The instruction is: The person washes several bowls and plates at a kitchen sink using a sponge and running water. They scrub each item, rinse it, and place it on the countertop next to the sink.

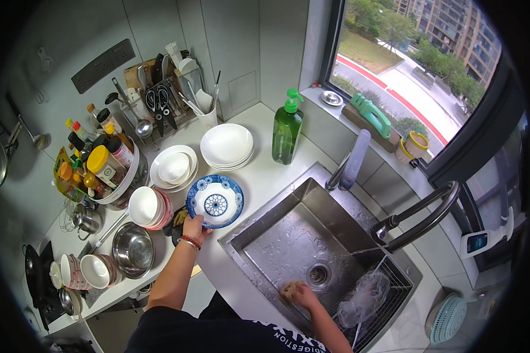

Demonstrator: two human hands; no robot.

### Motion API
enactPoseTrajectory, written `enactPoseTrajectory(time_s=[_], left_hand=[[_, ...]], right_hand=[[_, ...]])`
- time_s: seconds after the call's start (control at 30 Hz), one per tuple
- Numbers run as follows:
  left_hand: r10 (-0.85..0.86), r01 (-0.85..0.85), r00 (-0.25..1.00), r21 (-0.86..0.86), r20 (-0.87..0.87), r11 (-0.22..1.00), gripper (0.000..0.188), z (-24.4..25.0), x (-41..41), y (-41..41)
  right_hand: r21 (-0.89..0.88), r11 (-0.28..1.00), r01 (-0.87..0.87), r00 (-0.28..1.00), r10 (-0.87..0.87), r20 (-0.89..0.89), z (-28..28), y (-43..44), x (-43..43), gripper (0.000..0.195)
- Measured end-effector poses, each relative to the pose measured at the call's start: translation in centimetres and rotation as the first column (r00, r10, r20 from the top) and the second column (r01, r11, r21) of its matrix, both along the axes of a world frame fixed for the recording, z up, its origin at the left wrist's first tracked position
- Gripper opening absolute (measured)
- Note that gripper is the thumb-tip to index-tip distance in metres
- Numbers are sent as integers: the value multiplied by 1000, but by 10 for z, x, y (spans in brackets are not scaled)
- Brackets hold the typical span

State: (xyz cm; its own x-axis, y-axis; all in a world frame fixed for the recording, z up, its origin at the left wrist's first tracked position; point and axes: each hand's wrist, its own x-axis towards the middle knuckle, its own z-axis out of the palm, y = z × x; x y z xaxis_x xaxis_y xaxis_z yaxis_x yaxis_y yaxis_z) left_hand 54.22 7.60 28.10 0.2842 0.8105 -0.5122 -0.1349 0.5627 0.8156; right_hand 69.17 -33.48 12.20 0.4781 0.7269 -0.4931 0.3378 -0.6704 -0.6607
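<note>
My left hand (195, 229) grips the near rim of a blue-and-white patterned bowl (215, 204), held over or on the counter left of the sink; whether its base touches the counter I cannot tell. Down in the stainless steel sink (287, 229), my right hand (304, 296) has its fingers on a tan scrubbing pad or sponge (293, 290), near the drain (318, 274). Thin water runs from the curved faucet (424, 220). Behind the patterned bowl stand stacked white bowls (226, 145) and a white plate with smaller bowls (174, 167).
A green pump bottle (287, 132) stands behind the sink. Red-rimmed bowls (148, 207), a steel basin (133, 250) and a seasoning rack (115, 176) are at left. A crumpled plastic bag (366, 298) lies on the wire rack in the sink's right side.
</note>
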Motion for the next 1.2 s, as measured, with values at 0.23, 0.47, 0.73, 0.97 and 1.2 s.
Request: enactPoseTrajectory(time_s=[0.23,0.47,0.73,0.97,1.2], left_hand=[[-84,83,996,-26,-14,996,29,22,0,-13],[-130,154,974,-123,183,980,39,30,-28,-23],[-111,538,834,753,-541,379,16,96,-7,-9],[373,854,457,515,-808,71,35,126,108,169],[114,935,-118,-72,-986,347,45,109,132,217]], right_hand=[[245,885,396,908,-337,-249,82,14,-14,43],[249,877,412,909,-378,-174,113,7,-31,42],[237,791,565,825,-534,-184,125,3,-57,42],[274,715,643,757,-647,-87,162,12,-70,43],[342,591,731,626,-780,9,167,12,-94,44]])
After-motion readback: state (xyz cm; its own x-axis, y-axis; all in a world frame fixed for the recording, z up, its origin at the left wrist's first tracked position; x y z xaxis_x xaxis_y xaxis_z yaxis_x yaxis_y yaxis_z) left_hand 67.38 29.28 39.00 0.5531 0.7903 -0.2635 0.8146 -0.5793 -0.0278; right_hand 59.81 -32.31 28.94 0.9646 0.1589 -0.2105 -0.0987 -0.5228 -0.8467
